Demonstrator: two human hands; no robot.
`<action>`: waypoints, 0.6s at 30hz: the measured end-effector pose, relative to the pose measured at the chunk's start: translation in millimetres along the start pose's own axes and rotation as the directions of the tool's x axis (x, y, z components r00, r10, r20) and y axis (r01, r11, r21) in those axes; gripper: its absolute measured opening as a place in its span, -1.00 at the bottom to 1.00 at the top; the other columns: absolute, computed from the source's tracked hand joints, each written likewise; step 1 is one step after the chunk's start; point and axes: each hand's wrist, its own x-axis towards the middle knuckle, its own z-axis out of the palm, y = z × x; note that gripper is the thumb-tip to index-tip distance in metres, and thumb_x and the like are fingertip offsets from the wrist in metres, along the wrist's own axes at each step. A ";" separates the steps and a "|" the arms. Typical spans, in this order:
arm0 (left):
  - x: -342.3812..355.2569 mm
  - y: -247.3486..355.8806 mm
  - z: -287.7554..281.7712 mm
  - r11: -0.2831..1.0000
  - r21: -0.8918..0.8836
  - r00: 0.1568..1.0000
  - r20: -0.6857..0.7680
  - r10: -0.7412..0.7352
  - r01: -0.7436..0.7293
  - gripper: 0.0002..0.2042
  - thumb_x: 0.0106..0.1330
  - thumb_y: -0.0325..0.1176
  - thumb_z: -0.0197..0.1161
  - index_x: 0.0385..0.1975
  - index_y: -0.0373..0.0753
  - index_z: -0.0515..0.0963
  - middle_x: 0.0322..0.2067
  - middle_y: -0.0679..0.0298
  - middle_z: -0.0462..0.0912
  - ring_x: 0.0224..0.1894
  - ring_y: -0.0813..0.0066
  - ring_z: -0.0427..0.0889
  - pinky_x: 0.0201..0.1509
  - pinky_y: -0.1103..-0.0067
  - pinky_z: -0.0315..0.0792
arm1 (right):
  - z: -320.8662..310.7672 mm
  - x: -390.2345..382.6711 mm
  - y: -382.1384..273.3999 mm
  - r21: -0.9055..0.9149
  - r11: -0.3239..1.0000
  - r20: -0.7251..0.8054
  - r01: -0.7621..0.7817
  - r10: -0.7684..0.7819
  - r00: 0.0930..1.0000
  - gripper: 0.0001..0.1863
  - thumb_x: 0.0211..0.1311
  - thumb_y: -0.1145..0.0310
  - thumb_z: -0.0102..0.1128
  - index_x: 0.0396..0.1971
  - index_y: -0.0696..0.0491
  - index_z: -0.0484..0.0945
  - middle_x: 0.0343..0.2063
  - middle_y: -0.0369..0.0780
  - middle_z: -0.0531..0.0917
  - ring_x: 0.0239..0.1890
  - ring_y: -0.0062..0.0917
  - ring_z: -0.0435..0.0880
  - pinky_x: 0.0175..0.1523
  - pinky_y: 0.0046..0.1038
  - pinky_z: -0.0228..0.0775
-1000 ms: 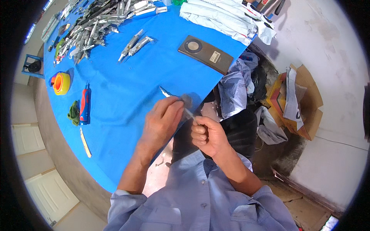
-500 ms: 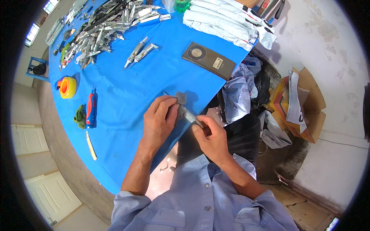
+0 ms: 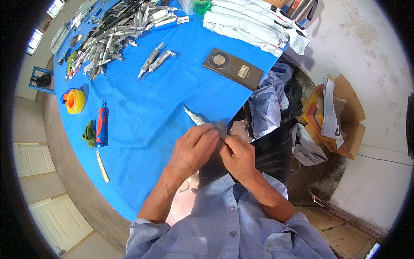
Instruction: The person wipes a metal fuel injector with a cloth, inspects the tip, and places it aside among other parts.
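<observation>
Close together above the table's near edge, both my hands are closed around a slim, silvery-white tool [image 3: 195, 116] with a narrow pointed end. That point sticks out past my left hand [image 3: 194, 149], aimed up and to the left. My left fingers wrap the tool's middle. At its near end, my right hand [image 3: 239, 159] pinches with thumb and forefinger; the tool's end is hidden there. A grey scrap of cloth or pad [image 3: 221, 128] shows between the hands, partly covered by fingers. Two similar silvery tools [image 3: 156, 60] lie side by side farther off.
A blue cloth [image 3: 142, 151] covers the table. A heap of silvery tools [image 3: 108, 43] lies far left, white plastic bags [image 3: 241, 26] far right. Also there: a dark phone [image 3: 233, 69], yellow tape roll [image 3: 74, 101], red-blue screwdriver-like tool [image 3: 102, 126]. An open carton [image 3: 338, 116] stands right.
My left hand has moved right and nearer, toward my right hand. The tool's pointed end now shows beyond it. The grey scrap has shifted from the tool's far part to between my hands.
</observation>
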 end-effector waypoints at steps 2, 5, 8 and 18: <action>0.1 -1.1 -0.8 0.999 0.034 0.999 -0.018 -0.029 0.029 -0.75 0.20 -0.56 0.51 -0.14 -0.28 0.67 -0.08 0.09 0.74 -0.16 0.08 0.77 -0.12 0.36 0.68 | 0.0 0.9 0.5 -0.017 0.999 0.002 0.049 -0.049 0.999 -0.84 0.22 0.51 0.39 -0.20 0.08 0.71 -0.46 -0.14 0.67 -0.42 -0.19 0.70 -0.34 -0.24 0.52; 1.1 -13.4 0.7 0.992 0.109 0.995 -0.088 -0.051 0.061 -0.78 0.23 -0.55 0.48 -0.15 -0.28 0.66 -0.10 0.08 0.73 -0.16 0.06 0.77 -0.12 0.35 0.68 | -0.2 5.5 -0.2 -0.037 0.992 -0.014 0.120 -0.121 0.993 -0.84 0.24 0.48 0.41 -0.18 0.11 0.72 -0.47 -0.16 0.67 -0.45 -0.26 0.70 -0.37 -0.28 0.51; 3.2 -26.9 -4.2 0.979 0.184 0.988 -0.144 -0.061 0.087 -0.80 0.26 -0.54 0.45 -0.14 -0.28 0.65 -0.12 0.10 0.72 -0.15 0.07 0.75 -0.10 0.33 0.67 | 0.3 5.8 -0.6 -0.054 0.986 -0.018 0.156 -0.157 0.987 -0.83 0.25 0.47 0.43 -0.17 0.13 0.72 -0.48 -0.17 0.67 -0.46 -0.30 0.70 -0.38 -0.31 0.51; 5.8 -45.5 -14.3 0.956 0.080 0.926 -0.286 -0.248 0.281 -0.86 0.30 -0.56 0.42 -0.19 -0.31 0.66 -0.16 0.05 0.75 -0.21 0.09 0.77 -0.16 0.36 0.66 | 1.2 -5.0 0.0 -0.018 0.994 -0.035 0.104 -0.104 0.994 -0.84 0.22 0.49 0.43 -0.20 0.12 0.72 -0.47 -0.16 0.70 -0.47 -0.30 0.71 -0.39 -0.32 0.52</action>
